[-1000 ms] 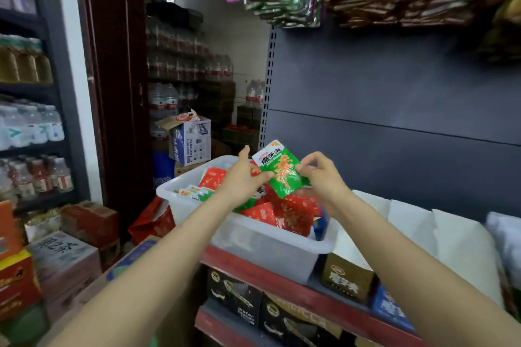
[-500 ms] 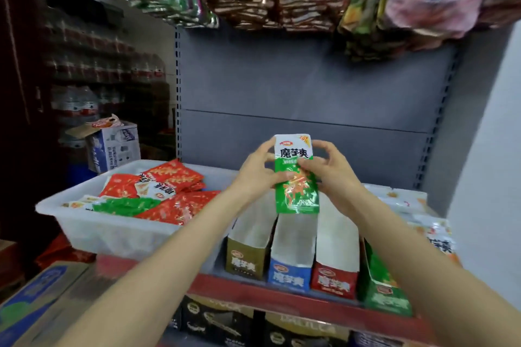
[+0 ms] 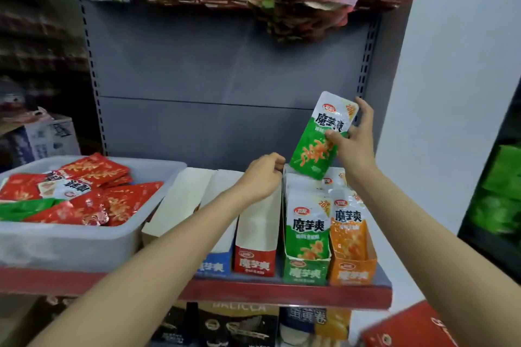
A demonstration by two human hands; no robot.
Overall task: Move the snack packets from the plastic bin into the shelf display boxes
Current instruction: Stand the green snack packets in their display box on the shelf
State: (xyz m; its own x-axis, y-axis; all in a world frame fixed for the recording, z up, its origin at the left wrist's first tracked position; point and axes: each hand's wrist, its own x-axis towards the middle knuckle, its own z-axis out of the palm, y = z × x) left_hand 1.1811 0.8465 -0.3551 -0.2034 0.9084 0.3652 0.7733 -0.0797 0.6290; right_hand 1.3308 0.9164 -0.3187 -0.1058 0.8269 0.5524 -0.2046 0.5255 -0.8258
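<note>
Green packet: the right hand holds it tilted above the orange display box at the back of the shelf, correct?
Not quite. In the head view the right hand holds the green packet tilted above the green display box, not the orange display box beside it.

Right hand (image 3: 353,144) holds green packet (image 3: 321,135) above green box (image 3: 306,270)

Green-and-white snack packet (image 3: 321,136): right of frame centre, tilted with its top leaning right, lower edge just above the packets in the green display box (image 3: 306,270). You hold it off the shelf. Green box: lower right of centre, open-topped, holding upright green packets. Orange display box (image 3: 352,272) touches its right side, holding orange packets. Red display box (image 3: 255,260) and blue display box (image 3: 217,262) stand to its left. Plastic bin (image 3: 70,245): lower left, translucent white, holding red packets (image 3: 124,200) and one green packet (image 3: 25,208) lying flat.
</note>
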